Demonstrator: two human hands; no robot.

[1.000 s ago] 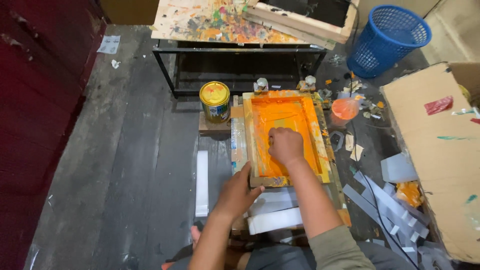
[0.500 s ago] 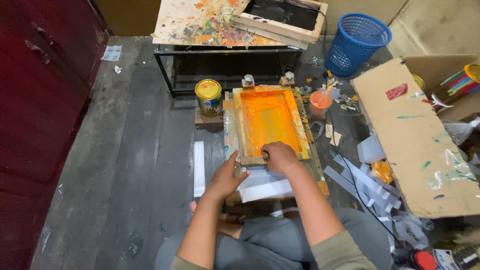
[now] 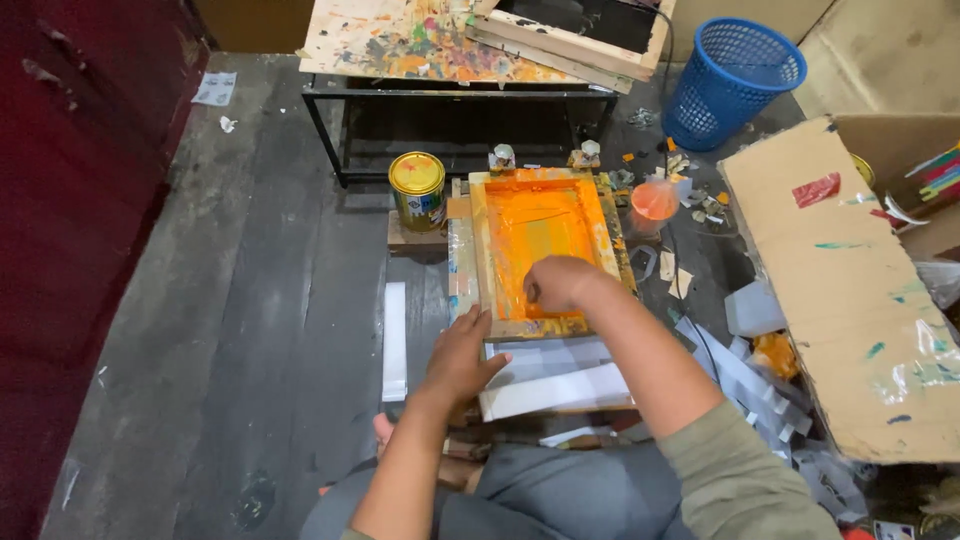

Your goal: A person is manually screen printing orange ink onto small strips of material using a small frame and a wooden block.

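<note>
Head view: paint can point(image 3: 417, 188) lidded; orange ink coats screen frame point(image 3: 535, 240).

A screen-printing workshop: orange-inked printing frame point(image 3: 540, 250), paint can point(image 3: 417, 188), paint-splattered board point(image 3: 420, 40).

Your left hand point(image 3: 462, 352) and forearm: bare, no sleeve. Your right hand point(image 3: 560, 283): bare; olive-green sleeve pushed up past elbow. Legs, near edge: grey trousers; bare toes at near left.

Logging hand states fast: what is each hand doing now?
Left hand: open, flat on the frame's near edge.
Right hand: closed on something on the orange screen; what it grips cannot be told.
</note>
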